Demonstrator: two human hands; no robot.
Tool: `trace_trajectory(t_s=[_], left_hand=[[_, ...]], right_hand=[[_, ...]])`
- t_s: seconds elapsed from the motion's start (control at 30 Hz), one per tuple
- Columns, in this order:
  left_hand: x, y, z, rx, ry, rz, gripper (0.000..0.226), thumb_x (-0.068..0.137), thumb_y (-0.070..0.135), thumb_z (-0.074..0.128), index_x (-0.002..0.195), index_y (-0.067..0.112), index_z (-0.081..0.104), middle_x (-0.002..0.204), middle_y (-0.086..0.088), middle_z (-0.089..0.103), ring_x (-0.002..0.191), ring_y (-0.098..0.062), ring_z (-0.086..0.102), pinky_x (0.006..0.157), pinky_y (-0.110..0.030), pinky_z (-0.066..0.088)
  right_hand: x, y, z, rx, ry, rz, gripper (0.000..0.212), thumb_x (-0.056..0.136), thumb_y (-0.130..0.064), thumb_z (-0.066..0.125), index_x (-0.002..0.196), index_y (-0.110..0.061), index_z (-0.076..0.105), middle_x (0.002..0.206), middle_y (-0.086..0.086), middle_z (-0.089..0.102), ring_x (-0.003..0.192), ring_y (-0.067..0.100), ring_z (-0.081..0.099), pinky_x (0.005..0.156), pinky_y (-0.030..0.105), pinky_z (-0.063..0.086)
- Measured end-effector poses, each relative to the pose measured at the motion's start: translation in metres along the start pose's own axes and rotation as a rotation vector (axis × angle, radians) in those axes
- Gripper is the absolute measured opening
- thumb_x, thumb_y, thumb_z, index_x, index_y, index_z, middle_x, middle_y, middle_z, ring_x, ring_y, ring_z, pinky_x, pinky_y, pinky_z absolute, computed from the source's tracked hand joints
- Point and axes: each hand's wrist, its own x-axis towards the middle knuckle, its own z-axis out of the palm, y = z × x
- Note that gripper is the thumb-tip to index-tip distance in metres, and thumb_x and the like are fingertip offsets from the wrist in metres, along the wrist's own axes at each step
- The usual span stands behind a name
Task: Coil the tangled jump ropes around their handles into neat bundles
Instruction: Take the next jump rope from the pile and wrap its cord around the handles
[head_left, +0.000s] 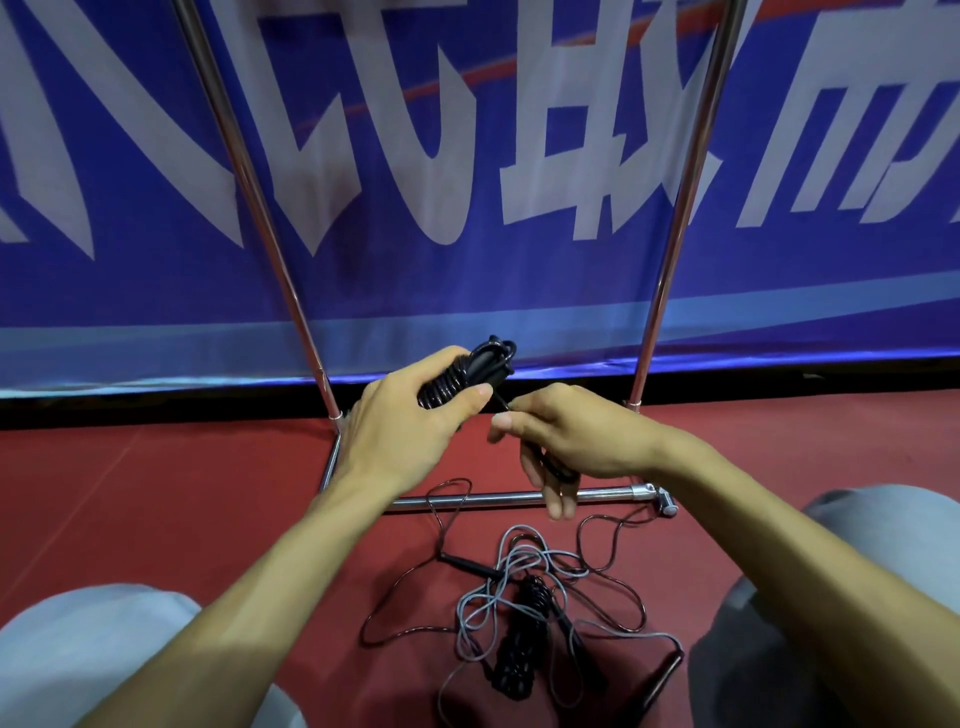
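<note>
Unwinding risked if pinch slackens: bundle (470, 376) gripped in curled left hand (410, 421) above frame bar (493, 500); rope tail (503, 402) pinched by right hand (576, 441).

The floor (156, 493) is dull red, the banner (467, 280) deep blue with large white characters, a red-orange streak and a pale blue lower band, the rack frame (519, 500) shiny silver, the held rope bundle (462, 384) black, the loose rope (519, 528) grey, the floor coil (522, 644) black.
</note>
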Motion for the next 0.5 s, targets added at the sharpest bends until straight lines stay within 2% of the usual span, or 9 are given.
trace_trajectory(t_s=[0.07, 0.17, 0.23, 0.3, 0.37, 0.43, 0.5], left_hand=[[-0.0001, 0.0005, -0.0005, 0.048, 0.012, -0.014, 0.025, 0.078, 0.061, 0.058, 0.097, 0.045, 0.06, 0.065, 0.01, 0.057, 0.068, -0.019, 0.056, 0.07, -0.038, 0.05], [0.0041, -0.0022, -0.0021, 0.003, -0.01, -0.073, 0.028, 0.077, 0.062, 0.058, 0.096, 0.042, 0.063, 0.066, 0.007, 0.06, 0.071, -0.021, 0.059, 0.073, -0.041, 0.051], [0.0079, -0.0058, -0.0034, -0.096, -0.031, -0.138, 0.026, 0.077, 0.061, 0.059, 0.096, 0.045, 0.066, 0.07, 0.008, 0.065, 0.072, -0.022, 0.061, 0.077, -0.046, 0.053], [0.0081, -0.007, -0.003, -0.219, -0.064, -0.165, 0.018, 0.084, 0.053, 0.063, 0.099, 0.046, 0.07, 0.079, 0.009, 0.07, 0.076, -0.018, 0.062, 0.084, -0.049, 0.054], [0.0074, -0.0068, -0.0012, -0.268, -0.089, -0.161, 0.015, 0.089, 0.049, 0.061, 0.1, 0.046, 0.071, 0.083, 0.01, 0.071, 0.079, -0.017, 0.062, 0.089, -0.052, 0.053], [0.0067, -0.0042, -0.0005, -0.292, -0.096, -0.162, 0.015, 0.091, 0.048, 0.06, 0.1, 0.045, 0.071, 0.084, 0.011, 0.071, 0.082, -0.017, 0.063, 0.09, -0.055, 0.052], [0.0065, -0.0037, -0.0004, -0.315, -0.122, -0.169, 0.017, 0.093, 0.047, 0.058, 0.099, 0.041, 0.072, 0.084, 0.011, 0.072, 0.079, -0.016, 0.063, 0.089, -0.057, 0.052]], right_hand=[[-0.0013, -0.0024, -0.0001, 0.037, 0.023, -0.044, 0.034, 0.101, -0.028, 0.042, 0.104, 0.004, 0.054, 0.059, 0.01, 0.064, 0.046, 0.03, 0.063, 0.044, 0.029, 0.051], [-0.0005, -0.005, 0.0029, 0.11, 0.199, -0.15, 0.017, 0.1, -0.022, 0.046, 0.108, -0.007, 0.05, 0.061, 0.012, 0.065, 0.041, 0.027, 0.058, 0.042, 0.027, 0.045], [0.0017, -0.0066, 0.0044, 0.268, 0.292, -0.218, 0.008, 0.101, -0.015, 0.043, 0.101, -0.008, 0.047, 0.062, 0.013, 0.063, 0.043, 0.028, 0.056, 0.041, 0.027, 0.043], [0.0039, -0.0072, 0.0041, 0.426, 0.286, -0.278, 0.016, 0.102, -0.008, 0.036, 0.096, -0.005, 0.05, 0.068, 0.015, 0.062, 0.05, 0.024, 0.057, 0.046, 0.028, 0.046], [0.005, -0.0067, 0.0027, 0.521, 0.249, -0.326, 0.021, 0.102, -0.002, 0.032, 0.103, 0.0, 0.052, 0.079, 0.017, 0.062, 0.058, 0.021, 0.059, 0.055, 0.026, 0.051], [0.0034, -0.0066, 0.0004, 0.55, 0.232, -0.364, 0.023, 0.101, -0.003, 0.033, 0.113, 0.0, 0.053, 0.088, 0.017, 0.064, 0.063, 0.022, 0.06, 0.061, 0.026, 0.052], [0.0013, -0.0068, -0.0012, 0.514, 0.241, -0.376, 0.026, 0.101, -0.005, 0.035, 0.117, -0.002, 0.055, 0.087, 0.016, 0.065, 0.065, 0.021, 0.059, 0.062, 0.025, 0.052]])
